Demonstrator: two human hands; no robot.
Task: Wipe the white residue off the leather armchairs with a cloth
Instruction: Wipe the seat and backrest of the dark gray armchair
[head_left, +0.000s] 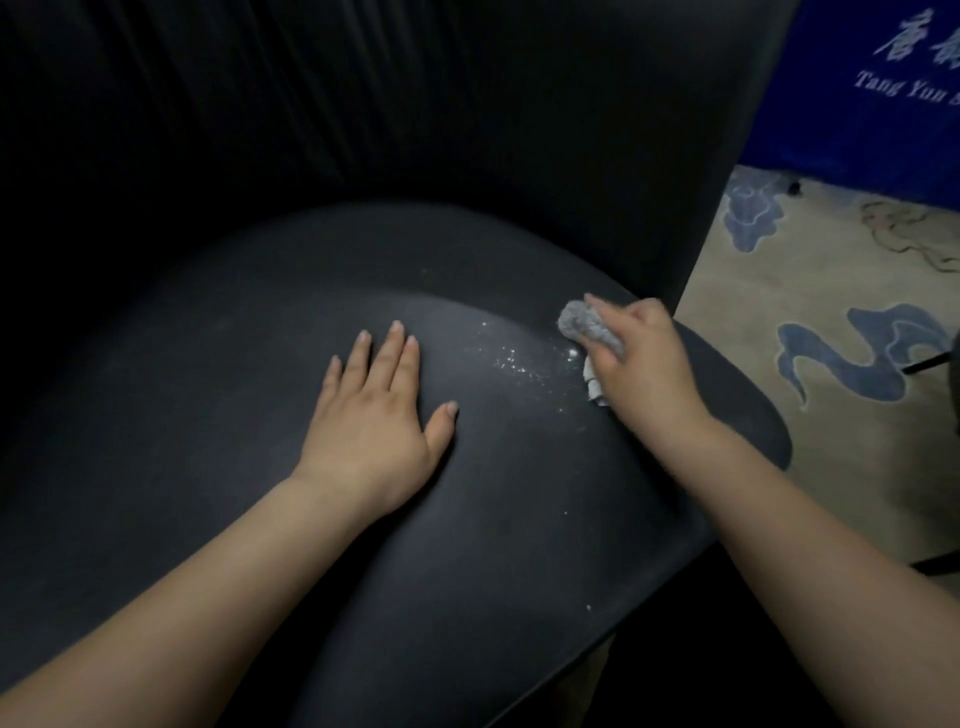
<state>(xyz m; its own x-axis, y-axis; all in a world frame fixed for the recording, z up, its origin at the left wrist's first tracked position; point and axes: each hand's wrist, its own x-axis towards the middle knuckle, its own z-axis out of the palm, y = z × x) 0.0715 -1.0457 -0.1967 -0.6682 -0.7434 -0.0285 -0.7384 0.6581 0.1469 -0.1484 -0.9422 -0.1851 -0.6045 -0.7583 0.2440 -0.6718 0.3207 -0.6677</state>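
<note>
Carpet (769, 291) to the right of the chair: beige with blue cloud shapes. Blue banner (872, 104) hangs behind it at top right, white lettering, readable part "Tang Yun", the rest cut off by the frame edge; characters above it too blurred to read. Thin dark leg or cable (930, 362) at the right edge, can't tell which.

Black leather armchair (260, 519) fills most of the view, curved backrest very dark behind the seat. Nothing between hands and seat.

White residue (514, 358) is on the seat's right side, a scatter of specks just left of the right hand; a few stray flecks (588, 607) near the front edge.

Left hand (374, 415): fingers straight and spread, palm flat on the seat, holding nothing.

Right hand (644, 358): fingers curled round a bunched grey cloth (579, 322), pressing it onto the seat at the edge of the specks. White bit (592, 387) shows under the palm, can't tell what.
</note>
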